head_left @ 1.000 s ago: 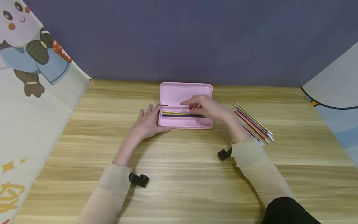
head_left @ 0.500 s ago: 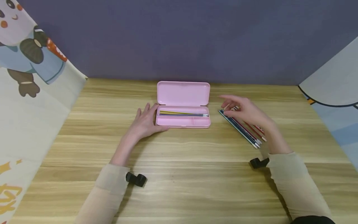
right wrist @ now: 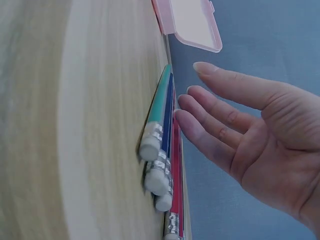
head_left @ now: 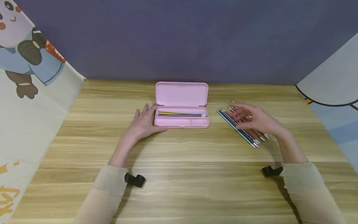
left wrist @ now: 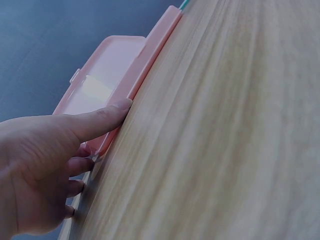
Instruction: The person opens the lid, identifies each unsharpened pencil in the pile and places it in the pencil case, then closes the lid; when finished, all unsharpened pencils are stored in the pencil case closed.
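Note:
A pink pencil case (head_left: 174,122) lies with its lid up near the back of the table. Yellow and dark striped pencils (head_left: 181,115) rest in its rear compartment. My left hand (head_left: 142,126) holds the case by its left end, thumb along the front wall and forefinger at the rear corner. To the right, my right hand (head_left: 258,119) hovers over a loose bunch of pencils, fingers gently bent and holding nothing. A teal pencil (right wrist: 157,107) lies at the near side of that bunch, beside dark blue and red ones. The hand hides part of the bunch.
The wooden table (head_left: 179,186) meets a dark blue backdrop (head_left: 190,40) just behind the case. Cartoon-printed fabric (head_left: 42,124) borders the left side, and more printed fabric (head_left: 335,84) the right. A black wrist camera (head_left: 135,179) sticks out from the left sleeve.
My right hand has gone from over the case to the loose pencils on the right, passing over them and drawing slightly back towards me. My left hand stays at the case.

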`<state>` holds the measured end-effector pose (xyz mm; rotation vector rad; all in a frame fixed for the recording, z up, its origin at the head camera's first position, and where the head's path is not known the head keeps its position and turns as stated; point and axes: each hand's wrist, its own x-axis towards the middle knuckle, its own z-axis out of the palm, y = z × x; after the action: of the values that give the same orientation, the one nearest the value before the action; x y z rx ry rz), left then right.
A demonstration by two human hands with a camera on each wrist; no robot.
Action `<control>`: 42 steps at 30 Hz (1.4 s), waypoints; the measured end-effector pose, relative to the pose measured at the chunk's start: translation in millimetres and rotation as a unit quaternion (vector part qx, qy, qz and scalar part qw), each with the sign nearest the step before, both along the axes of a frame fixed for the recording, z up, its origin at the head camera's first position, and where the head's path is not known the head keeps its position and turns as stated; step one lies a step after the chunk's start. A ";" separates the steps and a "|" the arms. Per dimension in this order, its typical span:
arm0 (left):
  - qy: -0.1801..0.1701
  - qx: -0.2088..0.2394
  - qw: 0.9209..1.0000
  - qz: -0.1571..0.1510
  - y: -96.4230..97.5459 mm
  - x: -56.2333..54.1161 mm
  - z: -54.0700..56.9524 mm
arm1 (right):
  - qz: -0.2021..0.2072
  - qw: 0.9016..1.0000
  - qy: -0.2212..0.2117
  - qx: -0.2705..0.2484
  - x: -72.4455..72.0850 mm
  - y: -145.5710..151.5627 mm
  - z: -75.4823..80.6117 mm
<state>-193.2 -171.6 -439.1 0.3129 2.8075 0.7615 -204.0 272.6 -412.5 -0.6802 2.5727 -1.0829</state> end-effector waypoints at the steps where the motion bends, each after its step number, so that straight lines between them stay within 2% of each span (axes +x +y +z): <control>1: -0.001 -0.001 1.000 0.000 -0.1 -0.2 -0.2 | 0.004 1.000 -0.002 -0.003 0.3 0.8 -0.2; 6: -0.004 -0.002 1.000 0.000 -0.2 0.1 0.5 | 0.005 1.000 -0.013 0.006 1.6 4.0 -0.5; 14: -0.003 0.001 1.000 -0.001 0.2 0.8 1.8 | 0.008 0.999 0.005 0.032 0.8 2.3 -3.8; 22: -0.003 0.002 1.000 -0.001 -0.3 0.5 0.0 | 0.002 0.999 0.004 0.051 1.0 0.2 -6.4; 34: -0.008 -0.004 1.000 0.001 0.3 -0.1 -0.2 | 0.008 0.996 0.026 0.085 3.1 -5.6 -1.0; 42: -0.009 -0.005 1.000 0.001 -0.2 -0.7 -0.2 | 0.001 0.996 0.019 0.088 4.9 -9.3 0.7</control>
<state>-193.9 -171.8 -439.4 0.3009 2.7933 0.7463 -199.1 263.2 -411.8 -0.6648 2.6591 -0.8357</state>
